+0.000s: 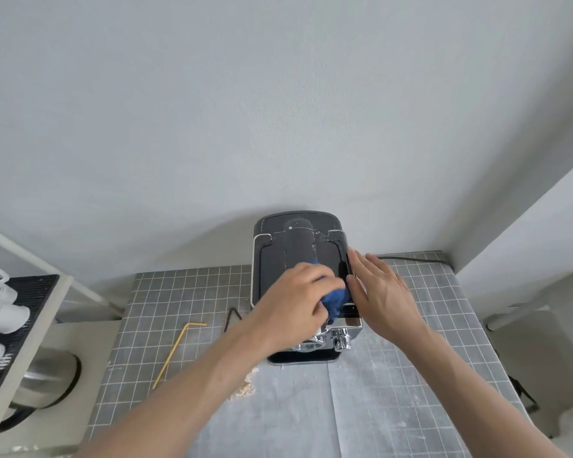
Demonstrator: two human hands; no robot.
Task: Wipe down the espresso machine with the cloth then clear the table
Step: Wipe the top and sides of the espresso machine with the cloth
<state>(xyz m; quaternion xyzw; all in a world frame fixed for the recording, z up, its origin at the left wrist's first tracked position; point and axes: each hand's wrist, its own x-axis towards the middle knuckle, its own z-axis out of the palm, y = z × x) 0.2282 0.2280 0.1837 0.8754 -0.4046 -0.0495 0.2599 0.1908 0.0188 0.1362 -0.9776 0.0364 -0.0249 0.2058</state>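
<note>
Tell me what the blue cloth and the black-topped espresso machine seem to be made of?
The blue cloth looks like soft, fuzzy fabric, perhaps microfibre: it bunches under the left hand. The espresso machine has a matte black, probably plastic top and mirror-bright metal front parts.

Left hand [298, 299] fingers curled, right hand [381, 292] flat.

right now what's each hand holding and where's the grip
The left hand grips the bunched blue cloth from above. The right hand holds nothing, resting flat against the espresso machine.

blue cloth [336, 300] mostly under left hand [298, 302]
</note>
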